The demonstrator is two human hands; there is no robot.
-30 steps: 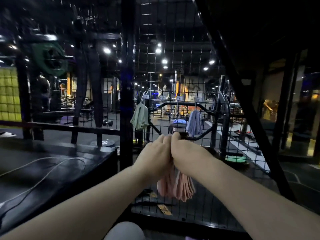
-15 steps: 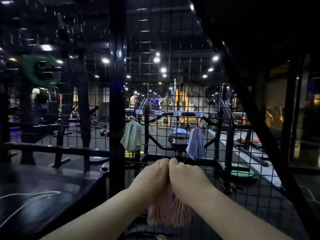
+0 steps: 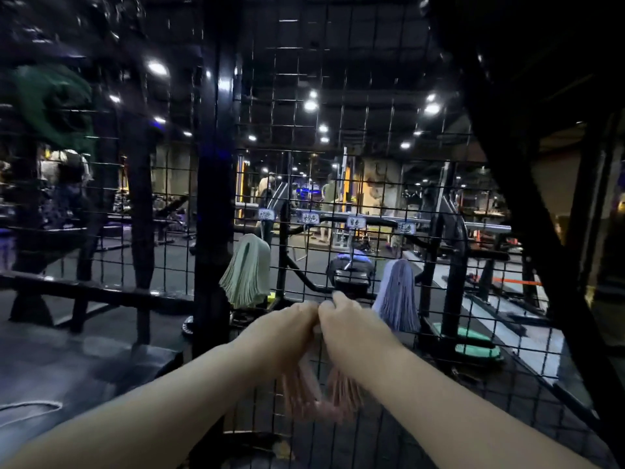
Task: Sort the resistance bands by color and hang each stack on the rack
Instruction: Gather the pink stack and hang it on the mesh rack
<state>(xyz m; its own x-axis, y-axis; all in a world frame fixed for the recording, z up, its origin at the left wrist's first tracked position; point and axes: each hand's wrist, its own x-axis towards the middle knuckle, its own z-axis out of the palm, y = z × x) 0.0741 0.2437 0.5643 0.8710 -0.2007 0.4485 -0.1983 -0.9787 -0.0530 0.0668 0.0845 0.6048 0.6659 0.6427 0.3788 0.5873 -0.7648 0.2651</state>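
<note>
My left hand [image 3: 284, 330] and my right hand [image 3: 351, 330] are pressed together, both closed on the top of a stack of pink resistance bands [image 3: 318, 397] that droops below them, blurred. They hold it in front of the black wire-mesh rack [image 3: 338, 184]. A pale green stack [image 3: 247, 272] hangs on the mesh up and to the left of my hands. A lilac stack [image 3: 399, 299] hangs just right of my right hand. Small white labels [image 3: 355, 222] sit in a row above the hanging stacks.
A thick black post [image 3: 213, 198] stands left of the mesh. A dark bench top [image 3: 67, 360] with a white cable lies at lower left. A black diagonal beam [image 3: 541, 231] crosses the right side. Gym machines and people show behind the mesh.
The view has tilted upward, so rack and hanging stacks sit lower in frame. My hands, still joined on the pink stack, have risen closer to the mesh between the green and lilac stacks.
</note>
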